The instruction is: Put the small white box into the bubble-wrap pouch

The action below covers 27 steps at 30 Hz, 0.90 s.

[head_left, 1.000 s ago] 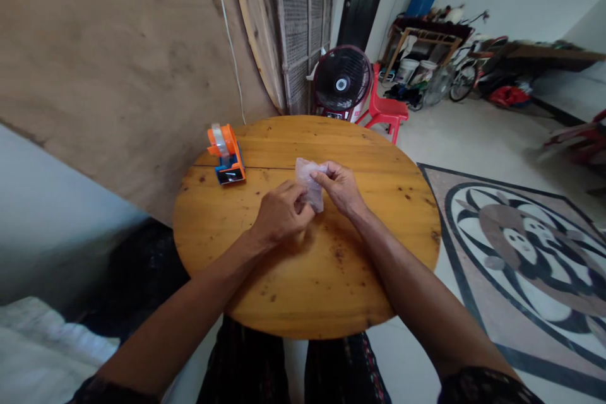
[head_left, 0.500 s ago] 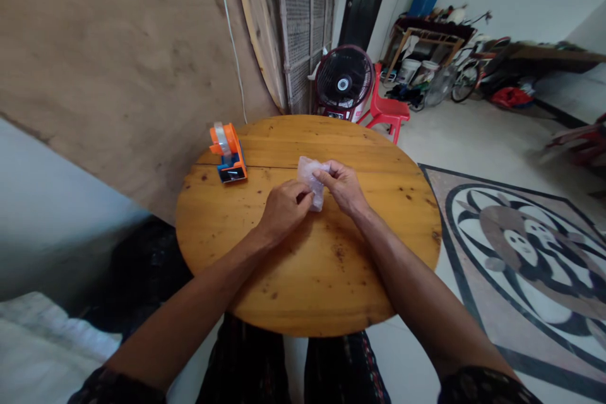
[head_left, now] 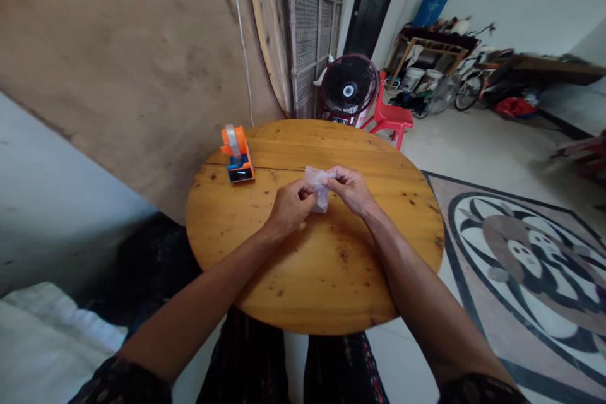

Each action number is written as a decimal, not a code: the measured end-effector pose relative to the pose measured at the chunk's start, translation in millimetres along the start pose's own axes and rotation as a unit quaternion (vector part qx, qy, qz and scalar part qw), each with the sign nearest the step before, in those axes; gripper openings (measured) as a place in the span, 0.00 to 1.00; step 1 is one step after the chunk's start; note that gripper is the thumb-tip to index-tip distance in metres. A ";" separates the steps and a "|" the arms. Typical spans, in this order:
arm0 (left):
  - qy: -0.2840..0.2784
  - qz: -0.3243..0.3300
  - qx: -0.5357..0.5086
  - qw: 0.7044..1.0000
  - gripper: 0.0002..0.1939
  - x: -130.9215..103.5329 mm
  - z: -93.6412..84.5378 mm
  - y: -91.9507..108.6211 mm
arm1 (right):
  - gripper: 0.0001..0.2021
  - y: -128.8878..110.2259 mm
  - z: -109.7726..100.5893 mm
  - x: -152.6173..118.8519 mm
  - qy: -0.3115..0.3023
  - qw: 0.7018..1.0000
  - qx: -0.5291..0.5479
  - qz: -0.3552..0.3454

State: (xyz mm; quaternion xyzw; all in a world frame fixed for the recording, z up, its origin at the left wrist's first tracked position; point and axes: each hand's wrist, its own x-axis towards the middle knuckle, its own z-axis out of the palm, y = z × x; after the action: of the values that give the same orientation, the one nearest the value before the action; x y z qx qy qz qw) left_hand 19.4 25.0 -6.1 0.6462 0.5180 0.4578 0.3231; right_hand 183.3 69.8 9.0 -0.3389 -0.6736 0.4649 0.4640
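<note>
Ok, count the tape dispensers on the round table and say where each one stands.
1: the orange-and-blue tape dispenser stands near the far left edge of the round table, left of the crumpled plastic. No other shows, though part of the round table is covered.

translucent plastic (head_left: 320, 204) now more bunched up between the fingers, was flatter 1 s ago; left hand's (head_left: 288, 206) fingertips moved higher on it; head view swung slightly left
</note>
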 end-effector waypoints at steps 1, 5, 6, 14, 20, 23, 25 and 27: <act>0.000 -0.008 -0.011 1.000 0.04 0.2 0.2 -0.6 | 0.19 -0.9 -0.8 -0.6 -0.007 1.000 -0.001 0.003; -0.003 -0.029 -0.043 0.999 0.05 0.0 -0.3 2.1 | 0.17 -2.6 -3.2 -3.8 -0.029 0.999 -0.003 0.016; -0.004 -0.032 -0.048 0.998 0.06 -0.2 -0.7 3.4 | 0.17 -2.3 -3.7 -4.6 -0.030 0.999 -0.004 0.017; -0.008 -0.028 -0.111 0.993 0.09 -0.7 0.8 4.8 | 0.15 -2.0 -8.5 -5.1 -0.078 0.996 -0.036 0.021; 0.006 -0.045 -0.134 0.990 0.08 0.1 3.2 -2.6 | 0.12 -7.8 -6.8 -14.7 -0.093 0.988 -0.120 -0.039; 0.002 -0.053 -0.135 0.989 0.06 0.6 3.3 -4.4 | 0.11 -4.1 -5.9 -22.7 -0.065 0.983 -0.158 -0.059; -0.003 -0.060 -0.138 0.989 0.06 1.0 2.8 -5.1 | 0.09 -1.9 -5.7 -26.7 -0.061 0.978 -0.182 -0.076; -0.010 -0.067 -0.147 0.987 0.05 1.0 1.3 -5.1 | 0.08 -1.4 -5.6 -29.3 -0.067 0.970 -0.214 -0.098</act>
State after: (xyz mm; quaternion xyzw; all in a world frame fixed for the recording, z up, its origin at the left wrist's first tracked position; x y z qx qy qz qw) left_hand 18.7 27.3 -10.9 0.5597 0.4841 0.4999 0.4499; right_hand 198.5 45.0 2.0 -0.3307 -0.8171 0.2837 0.3775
